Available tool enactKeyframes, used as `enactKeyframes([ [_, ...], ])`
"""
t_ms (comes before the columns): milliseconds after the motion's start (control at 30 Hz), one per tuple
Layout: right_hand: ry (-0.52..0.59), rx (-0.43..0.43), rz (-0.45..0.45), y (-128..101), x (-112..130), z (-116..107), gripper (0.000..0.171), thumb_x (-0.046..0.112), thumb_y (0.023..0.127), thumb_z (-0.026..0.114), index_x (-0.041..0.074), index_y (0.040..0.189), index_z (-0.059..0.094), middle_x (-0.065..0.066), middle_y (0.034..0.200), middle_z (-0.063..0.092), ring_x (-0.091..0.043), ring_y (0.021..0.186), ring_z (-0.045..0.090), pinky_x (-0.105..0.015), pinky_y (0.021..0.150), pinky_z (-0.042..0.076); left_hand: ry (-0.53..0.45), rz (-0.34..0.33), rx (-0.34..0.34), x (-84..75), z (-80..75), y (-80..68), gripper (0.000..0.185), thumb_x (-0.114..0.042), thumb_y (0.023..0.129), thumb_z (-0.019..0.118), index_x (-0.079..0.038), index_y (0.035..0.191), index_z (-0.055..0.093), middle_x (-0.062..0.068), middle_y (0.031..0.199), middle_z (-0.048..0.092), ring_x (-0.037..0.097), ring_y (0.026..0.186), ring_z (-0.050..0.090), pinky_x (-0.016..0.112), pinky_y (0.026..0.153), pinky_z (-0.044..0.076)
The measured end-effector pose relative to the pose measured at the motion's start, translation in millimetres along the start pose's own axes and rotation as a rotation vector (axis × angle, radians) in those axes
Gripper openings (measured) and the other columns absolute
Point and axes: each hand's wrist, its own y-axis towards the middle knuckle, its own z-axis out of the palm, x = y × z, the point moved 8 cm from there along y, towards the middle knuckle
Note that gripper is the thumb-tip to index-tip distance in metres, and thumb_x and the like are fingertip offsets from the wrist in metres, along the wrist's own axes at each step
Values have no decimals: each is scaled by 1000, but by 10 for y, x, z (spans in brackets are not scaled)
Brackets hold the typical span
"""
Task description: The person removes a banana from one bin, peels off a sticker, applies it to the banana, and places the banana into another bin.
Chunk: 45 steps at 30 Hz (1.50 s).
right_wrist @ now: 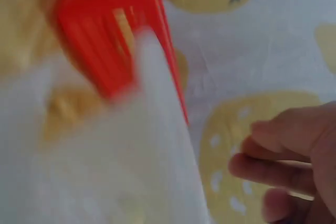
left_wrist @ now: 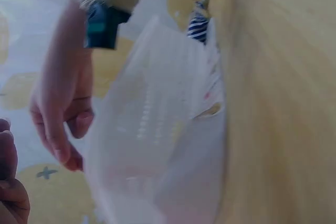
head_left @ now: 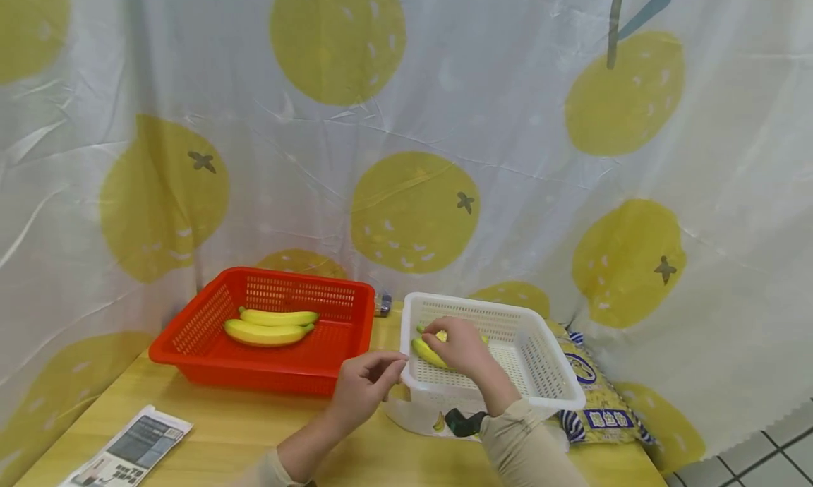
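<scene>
Inside the white basket (head_left: pixel 540 360), on the near left part of its floor, a banana (head_left: pixel 424 351) lies under the right hand (head_left: pixel 459 346), whose fingers curl over and grip it; a second banana seems to sit just behind in the same basket, mostly hidden by the hand. Just left of the white basket's near corner, the left hand (head_left: pixel 364 387) hovers with its fingers loosely bent toward the thumb, holding nothing; whether the fingertips touch the rim cannot be told, since both wrist views are blurred. Left of the white basket stands a red basket (head_left: pixel 209 328) with two bananas (head_left: pixel 269 326) lying side by side in it, and further left on the desk (head_left: pixel 254 437) lies a printed leaflet (head_left: pixel 130 450). Right of the white basket, a blue-striped packet (head_left: pixel 600 409) rests against the pear-print curtain (head_left: pixel 406 120). For a clean lift, the grip looks best taken round the banana's middle, so that it stays level and does not swing, raised straight up until it clears the mesh wall. The free hand could steady the light basket at its corner, so that it does not slide or tip on the smooth wood.
</scene>
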Motion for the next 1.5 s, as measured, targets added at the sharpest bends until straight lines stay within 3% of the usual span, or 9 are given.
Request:
enactKeyframes([
  [100,12,-173,-131,-114,378,128,4,14,92,77,13,95,80,-1,95,78,-19,79,72,-32,71,58,139,72,-9,-131,-315,208,16,3,92,73,-7,103,76,4,76,70,8,53,55,19,47,49],
  [167,-2,-268,-213,-189,607,229,5,16,90,80,13,95,79,1,93,77,-15,73,71,-26,66,56,257,48,-33,-149,-594,336,16,-2,92,76,-12,105,77,-1,81,70,8,55,55,19,49,49],
  [300,-41,-326,-294,-278,942,479,15,25,89,82,14,100,81,4,100,78,-11,87,74,-24,72,58,499,-181,-98,-41,-1268,477,19,-22,95,77,-19,113,77,-1,97,73,12,65,59,23,50,48],
  [433,-108,-305,-325,-315,1100,694,21,31,88,83,15,102,82,5,108,78,-9,97,74,-24,81,59,723,-444,-102,112,-1928,421,36,-39,100,68,-16,128,70,9,118,71,24,82,64,27,54,50],
  [667,-147,-343,-348,-351,1117,752,23,32,84,87,15,99,83,5,108,78,-9,96,74,-23,83,58,935,-620,-47,328,-2594,249,48,-39,103,61,-10,140,61,21,132,67,42,105,66,43,67,52],
  [900,-138,-338,-344,-337,1114,751,27,36,82,88,14,97,83,4,106,78,-8,95,74,-23,85,57,1028,-731,79,553,-2753,137,47,-25,100,63,-5,143,57,28,139,59,54,114,57,60,75,49],
  [1133,-118,-336,-328,-339,1117,774,24,36,80,89,17,94,83,5,104,78,-7,93,74,-20,84,57,1052,-850,328,813,-2731,15,52,-21,99,60,1,145,51,36,143,50,57,121,52,71,87,45],
  [1367,-90,-326,-325,-344,1118,805,26,36,80,89,16,93,82,4,101,78,-6,90,74,-17,83,56,986,-745,519,899,-2554,-32,19,-12,90,71,2,102,69,14,85,64,30,79,57,49,75,50],
  [1500,-99,-327,-305,-344,1093,779,26,39,80,88,17,93,82,7,103,77,-6,92,74,-18,83,56,994,-704,528,923,-2495,8,26,-14,88,75,3,106,69,21,92,68,37,86,63,52,79,51],
])
